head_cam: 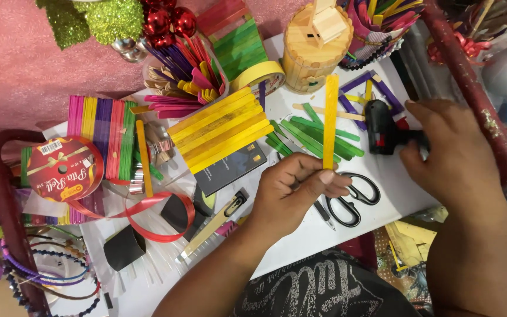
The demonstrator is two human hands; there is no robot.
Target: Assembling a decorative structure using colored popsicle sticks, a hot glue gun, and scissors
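Two hands are busy here. Left hand (300, 185) has its grip pinched around the bottom end of a yellow craft stick (330, 120), holding it straight up above the white tabletop (300, 232). Right hand (450, 155) is to the right of the stick, with its grip closed on the handle of a black glue gun (382, 126). That stick looks thin, light and stiff, and I think it could snap if bent hard, so pinching it low by the flat sides seems best. Just below the stick lie black scissors (356, 199). Loose green sticks (309, 138) lie behind it. A row of yellow sticks (221, 129) sits to its left, and farther left are a red ribbon roll (66, 167) and more bright sticks. Above it stands a small round wooden box (315, 50). Past the messy tabletop, far left of the stick, is pink glittery cloth (13, 64).
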